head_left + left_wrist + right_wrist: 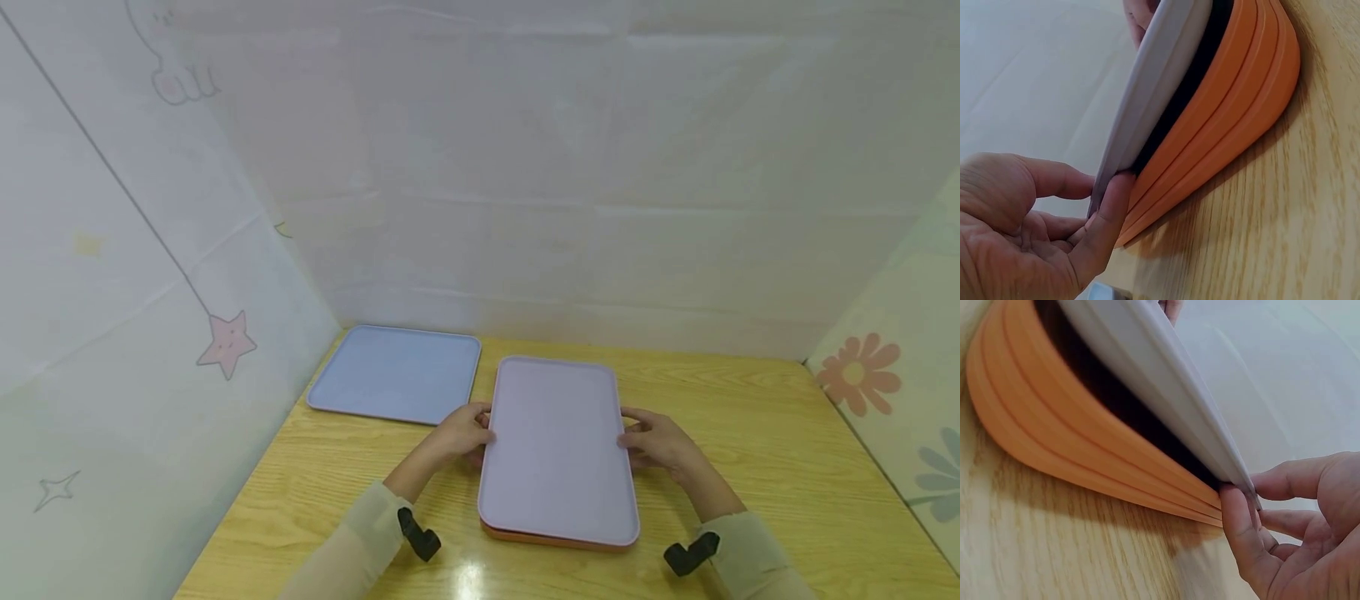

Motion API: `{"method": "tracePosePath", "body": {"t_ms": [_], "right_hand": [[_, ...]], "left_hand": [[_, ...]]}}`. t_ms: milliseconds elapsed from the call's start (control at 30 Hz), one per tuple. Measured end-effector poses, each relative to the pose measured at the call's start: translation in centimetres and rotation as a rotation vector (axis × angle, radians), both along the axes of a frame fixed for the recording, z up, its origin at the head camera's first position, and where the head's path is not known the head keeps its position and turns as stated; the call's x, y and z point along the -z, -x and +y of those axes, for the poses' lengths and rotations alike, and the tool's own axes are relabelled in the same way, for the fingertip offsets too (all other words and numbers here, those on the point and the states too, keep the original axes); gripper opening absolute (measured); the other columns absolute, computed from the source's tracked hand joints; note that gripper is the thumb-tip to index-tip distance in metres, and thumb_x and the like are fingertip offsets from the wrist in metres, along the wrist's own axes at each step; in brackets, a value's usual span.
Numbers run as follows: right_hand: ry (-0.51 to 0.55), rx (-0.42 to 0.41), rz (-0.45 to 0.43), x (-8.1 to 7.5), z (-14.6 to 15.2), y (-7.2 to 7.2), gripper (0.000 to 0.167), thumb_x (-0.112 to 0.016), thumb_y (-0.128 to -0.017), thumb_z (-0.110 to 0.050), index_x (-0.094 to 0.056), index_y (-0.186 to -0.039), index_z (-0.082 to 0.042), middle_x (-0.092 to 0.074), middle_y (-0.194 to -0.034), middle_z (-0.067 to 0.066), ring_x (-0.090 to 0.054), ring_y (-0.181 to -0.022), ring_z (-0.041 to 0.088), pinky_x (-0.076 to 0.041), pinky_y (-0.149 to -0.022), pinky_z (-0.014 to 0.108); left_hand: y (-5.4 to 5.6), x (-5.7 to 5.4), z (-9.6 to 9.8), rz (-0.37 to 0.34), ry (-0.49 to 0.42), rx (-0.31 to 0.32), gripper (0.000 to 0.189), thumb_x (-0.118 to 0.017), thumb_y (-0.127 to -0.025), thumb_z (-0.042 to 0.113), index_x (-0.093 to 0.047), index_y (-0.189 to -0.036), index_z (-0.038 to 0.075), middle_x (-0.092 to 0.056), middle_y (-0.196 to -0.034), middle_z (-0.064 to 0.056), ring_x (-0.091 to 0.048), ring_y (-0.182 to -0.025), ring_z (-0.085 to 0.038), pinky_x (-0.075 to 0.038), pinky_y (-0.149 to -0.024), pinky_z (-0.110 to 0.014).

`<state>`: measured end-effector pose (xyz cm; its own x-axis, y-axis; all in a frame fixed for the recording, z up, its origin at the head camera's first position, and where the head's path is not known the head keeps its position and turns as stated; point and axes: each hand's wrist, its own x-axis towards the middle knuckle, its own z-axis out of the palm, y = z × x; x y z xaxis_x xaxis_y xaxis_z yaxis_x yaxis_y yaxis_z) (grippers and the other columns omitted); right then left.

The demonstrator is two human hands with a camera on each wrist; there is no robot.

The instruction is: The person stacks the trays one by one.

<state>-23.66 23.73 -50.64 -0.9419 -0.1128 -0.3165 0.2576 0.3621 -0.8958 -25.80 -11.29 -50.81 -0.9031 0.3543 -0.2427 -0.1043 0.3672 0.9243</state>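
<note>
A lavender rectangular tray [558, 450] lies over a stack of several orange trays [1235, 94]. A dark gap shows between its underside and the top orange tray at the near end. My left hand [463, 433] pinches the lavender tray's left long edge, thumb at the rim and fingers beneath. Likewise, my right hand [660, 442] pinches the opposite long edge. In the right wrist view, fingertips [1235, 500] press under the rim, right beside the orange stack [1079, 419]. The stack's far end is hidden under the lavender tray.
A light blue tray [397, 375] lies flat on the wooden table [750, 433], at the back left. White printed cloth [562, 208] walls the table at the back and both sides. Black wrist-worn devices [418, 535] sit at both cuffs.
</note>
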Motion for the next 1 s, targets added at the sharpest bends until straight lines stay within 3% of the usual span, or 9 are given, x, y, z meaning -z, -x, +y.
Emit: {"method": "tracePosePath", "body": {"t_ms": [1000], "right_hand": [[-0.067, -0.001, 0.026, -0.03, 0.33, 0.09, 0.065, -0.071, -0.09, -0.008, -0.044, -0.148, 0.005, -0.068, -0.108, 0.018, -0.069, -0.084, 0.022, -0.061, -0.078, 0.04]], "left_hand": [[-0.02, -0.18, -0.58, -0.042, -0.019, -0.031, 0.064, -0.064, -0.087, -0.006, -0.04, -0.147, -0.009, -0.051, -0.109, -0.017, -0.063, -0.087, -0.026, -0.061, -0.058, -0.038]]}}
